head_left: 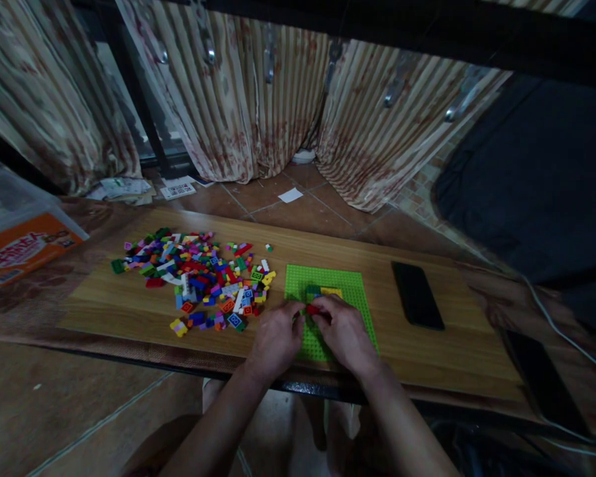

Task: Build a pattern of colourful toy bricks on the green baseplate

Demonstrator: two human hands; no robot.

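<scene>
A bright green studded baseplate [350, 281] lies on the wooden board. On it sit a dark green brick [312, 289] and a yellow brick [332, 291], side by side. My right hand [346, 333] is over the plate, its thumb and fingers pinched on a small red brick [312, 309] just in front of those two. From the other side, my left hand [278, 336] reaches over the plate's left edge with its fingers curled together. Its fingertips are close to the red brick; what they hold, if anything, is hidden.
A loose heap of multicoloured bricks [203, 271] spreads over the left of the wooden board [278, 235]. A black phone [417, 295] lies right of the plate, and another dark flat device [544, 377] farther right. A clear tub with an orange label [27, 248] stands far left.
</scene>
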